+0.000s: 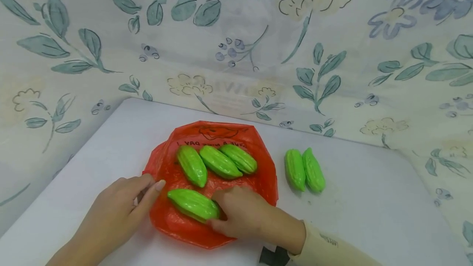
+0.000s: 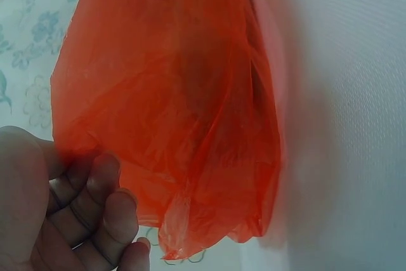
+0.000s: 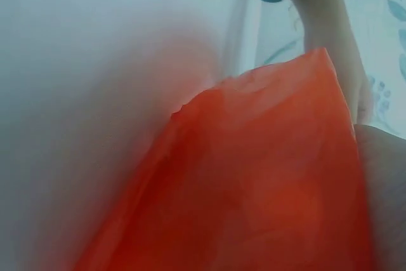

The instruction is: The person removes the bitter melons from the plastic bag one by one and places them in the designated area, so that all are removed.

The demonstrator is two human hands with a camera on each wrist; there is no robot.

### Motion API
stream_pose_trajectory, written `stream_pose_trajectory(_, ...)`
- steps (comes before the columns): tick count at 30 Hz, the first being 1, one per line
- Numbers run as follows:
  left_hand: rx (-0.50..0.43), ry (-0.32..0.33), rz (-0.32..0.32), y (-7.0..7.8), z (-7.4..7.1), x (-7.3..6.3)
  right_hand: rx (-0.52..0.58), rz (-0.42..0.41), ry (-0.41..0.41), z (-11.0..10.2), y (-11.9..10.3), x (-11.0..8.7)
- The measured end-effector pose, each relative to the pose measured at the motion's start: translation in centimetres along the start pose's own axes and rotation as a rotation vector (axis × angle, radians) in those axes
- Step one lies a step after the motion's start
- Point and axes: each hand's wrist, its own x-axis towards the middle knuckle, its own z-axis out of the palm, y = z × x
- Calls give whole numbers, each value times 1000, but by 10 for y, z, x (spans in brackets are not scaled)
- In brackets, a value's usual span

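A red plastic bag (image 1: 210,235) lies spread wide on the table, its mouth facing up. Three green ridged gourds (image 1: 221,162) sit in its far half. Nearer to me in the bag is another green gourd (image 1: 193,204), and my right hand (image 1: 245,212) grips its right end; some of those fingertips are hidden. At the bag's left rim my left hand (image 1: 118,204) pinches the plastic between thumb and finger. The left wrist view shows that hand (image 2: 82,214) with curled fingers by the bag's edge. Red plastic (image 3: 266,182) blocks most of the right wrist view.
Two more green gourds (image 1: 304,170) lie side by side on the white table (image 1: 362,204), right of the bag. Patterned cloth (image 1: 244,24) with leaves and flowers hangs behind the table. A dark band (image 1: 274,255) shows near my right sleeve.
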Motion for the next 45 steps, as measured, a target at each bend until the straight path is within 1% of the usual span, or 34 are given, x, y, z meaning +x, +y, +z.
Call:
stream_pose_trajectory(6, -2, 10, 9, 0, -1, 0, 0, 10, 6, -3, 1, -4)
stream_pose_trajectory(13, -10, 2, 5, -1, 0, 0, -8, 41, 0, -5, 4, -9)
stream_pose_trajectory(21, -3, 38, 30, -1, -1, 0, 2, 34, -1, -7, 9, -11)
stream_pose_trajectory(27, 2, 57, 45, 0, -1, 0, 26, 53, 4, -9, 14, -14)
stream_pose_trajectory(34, -5, 16, 12, 0, -1, -1, 51, 54, 9, -9, 18, -17)
stream_pose_trajectory(39, -10, -11, -18, -1, -2, -1, 95, 57, -4, -9, 18, -21)
stream_pose_trajectory(42, -13, -15, -25, -1, -1, -1, 112, 52, 2, -10, 19, -25)
stream_pose_trajectory(45, -14, 0, -14, -1, -1, -1, 102, 40, 38, -11, 20, -30)
